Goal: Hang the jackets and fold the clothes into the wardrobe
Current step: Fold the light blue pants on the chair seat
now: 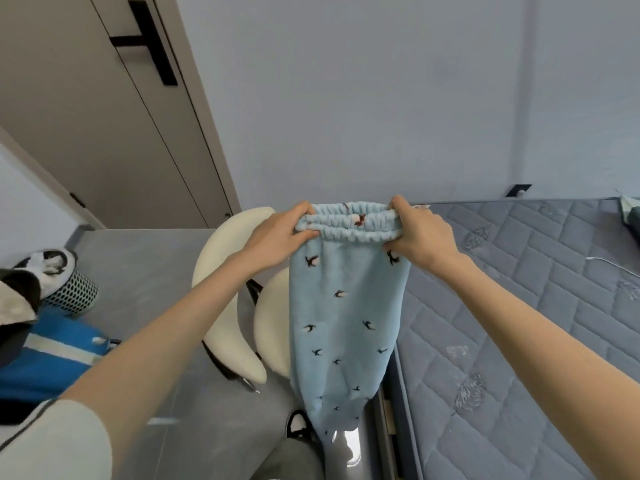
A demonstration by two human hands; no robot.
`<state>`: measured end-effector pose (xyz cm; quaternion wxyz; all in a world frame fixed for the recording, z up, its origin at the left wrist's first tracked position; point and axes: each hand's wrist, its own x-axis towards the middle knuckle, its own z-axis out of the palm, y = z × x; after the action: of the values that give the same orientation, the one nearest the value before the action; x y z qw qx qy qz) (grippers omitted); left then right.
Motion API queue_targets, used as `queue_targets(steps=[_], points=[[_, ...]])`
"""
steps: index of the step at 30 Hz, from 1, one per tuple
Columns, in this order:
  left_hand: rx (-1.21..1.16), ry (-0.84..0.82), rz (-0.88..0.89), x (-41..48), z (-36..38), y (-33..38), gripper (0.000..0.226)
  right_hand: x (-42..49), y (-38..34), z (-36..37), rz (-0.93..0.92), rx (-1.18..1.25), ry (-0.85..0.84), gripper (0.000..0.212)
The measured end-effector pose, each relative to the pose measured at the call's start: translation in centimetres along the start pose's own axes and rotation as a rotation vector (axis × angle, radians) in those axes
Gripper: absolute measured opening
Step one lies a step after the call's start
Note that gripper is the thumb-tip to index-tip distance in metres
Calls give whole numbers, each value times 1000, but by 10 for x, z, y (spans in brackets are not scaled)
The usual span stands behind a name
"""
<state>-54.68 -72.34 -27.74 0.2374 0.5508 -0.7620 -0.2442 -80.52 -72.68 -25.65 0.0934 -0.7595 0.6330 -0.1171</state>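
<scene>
Pants: light-blue fleece pants (346, 323) with small bird print, hanging in the air between cream chair (221, 306) and grey quilted mattress (519, 306).
Left hand (277, 237): grip clamped on waistband's left end.
Right hand (420, 233): grip clamped on its right end.

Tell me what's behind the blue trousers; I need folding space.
A cream chair stands behind the blue trousers, its seat partly covered. A black-and-white shoe shows near the hem. The rest of the seat is hidden.
</scene>
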Motion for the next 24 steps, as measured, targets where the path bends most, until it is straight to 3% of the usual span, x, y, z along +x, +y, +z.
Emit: queue_targets(steps=[2,6,14,24], points=[[25,12,-31,28,0,-12,11,29,-2,9,15,13,5,39],[-229,8,-173,74,15,-34,12,72,1,35,84,149,-27,37],[-354,68,-260,121,86,-90,19,128,46,105,148,496,-172,36],[-224,62,-318,88,201,-155,32,107,108,231,106,570,-309,36]])
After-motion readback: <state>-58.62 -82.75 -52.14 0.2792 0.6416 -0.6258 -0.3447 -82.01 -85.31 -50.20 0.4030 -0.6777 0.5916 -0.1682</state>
